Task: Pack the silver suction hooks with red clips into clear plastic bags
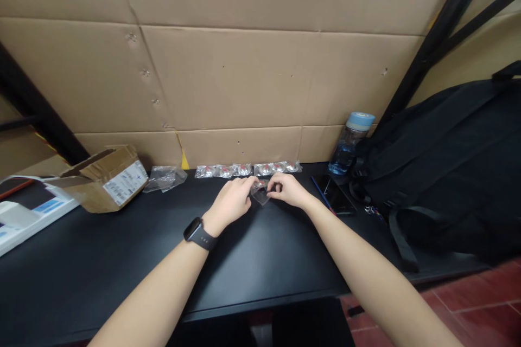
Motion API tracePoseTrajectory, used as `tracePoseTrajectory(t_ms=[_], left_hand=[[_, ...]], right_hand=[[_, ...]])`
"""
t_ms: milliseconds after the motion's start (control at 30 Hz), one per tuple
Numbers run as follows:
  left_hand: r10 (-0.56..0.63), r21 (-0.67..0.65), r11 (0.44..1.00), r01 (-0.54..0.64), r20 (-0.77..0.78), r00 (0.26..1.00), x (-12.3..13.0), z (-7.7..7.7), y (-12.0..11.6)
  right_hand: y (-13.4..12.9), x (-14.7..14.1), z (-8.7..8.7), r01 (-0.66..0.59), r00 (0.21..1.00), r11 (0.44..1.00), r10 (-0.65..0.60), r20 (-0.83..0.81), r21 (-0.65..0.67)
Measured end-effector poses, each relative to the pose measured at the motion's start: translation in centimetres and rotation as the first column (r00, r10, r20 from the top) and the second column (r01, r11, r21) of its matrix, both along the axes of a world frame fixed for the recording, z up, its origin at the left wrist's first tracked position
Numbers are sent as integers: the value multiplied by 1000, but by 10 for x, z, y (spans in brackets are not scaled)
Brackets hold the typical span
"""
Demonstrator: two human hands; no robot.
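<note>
A small clear plastic packet [261, 195] with a bit of red near its top hangs between my two hands over the black table. My left hand [235, 200], with a dark watch on the wrist, pinches its upper left edge. On the other side, my right hand [286, 190] has thumb and forefinger closed on its right edge. Just behind the hands, a row of small clear packets [223, 171] with silvery and red contents lies along the cardboard wall, and more packets [278, 168] continue the row to the right.
Left on the black table [260, 260] are an open cardboard box [108, 179], a crumpled clear bag [165, 178] and a white power strip [36, 217]. Rightward are a blue-capped bottle [350, 143], a dark phone [336, 194], a pen and a black backpack [451, 168].
</note>
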State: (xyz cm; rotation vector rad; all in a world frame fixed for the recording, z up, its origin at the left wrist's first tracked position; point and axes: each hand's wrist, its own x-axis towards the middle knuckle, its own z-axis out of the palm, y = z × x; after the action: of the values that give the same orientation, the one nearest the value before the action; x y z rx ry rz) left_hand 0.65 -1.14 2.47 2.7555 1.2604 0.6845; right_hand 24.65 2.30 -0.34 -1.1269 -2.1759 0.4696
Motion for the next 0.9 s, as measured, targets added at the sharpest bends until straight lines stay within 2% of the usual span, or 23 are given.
tracePoseTrajectory(t_ms=[133, 300, 500, 600, 700, 800, 900], left_hand=[[99, 18, 995, -99, -10, 995, 4, -11, 6], [104, -36, 994, -101, 73, 992, 7, -18, 10], [121, -111, 989, -99, 212, 970, 5, -18, 14], [238, -193, 962, -192, 258, 936, 2, -14, 18], [319, -279, 930, -237, 300, 899, -2, -8, 19], [278, -287, 939, -188, 317, 907, -4, -5, 16], [219, -246, 957, -154, 268, 938, 0, -9, 14]], right_hand=[[-1, -2, 0, -4, 1000, 1000, 4, 9, 30], [-3, -2, 2, 1, 1000, 1000, -1, -6, -2], [-3, -1, 7, 42, 996, 994, -49, -70, -105], [-1, 3, 11, 120, 986, 976, -138, -92, -180], [-1, 5, 15, 108, 986, 967, -134, -100, -232], [-4, 4, 17, 88, 983, 954, -130, -130, -288], [-7, 0, 17, 74, 973, 946, -139, -186, -316]])
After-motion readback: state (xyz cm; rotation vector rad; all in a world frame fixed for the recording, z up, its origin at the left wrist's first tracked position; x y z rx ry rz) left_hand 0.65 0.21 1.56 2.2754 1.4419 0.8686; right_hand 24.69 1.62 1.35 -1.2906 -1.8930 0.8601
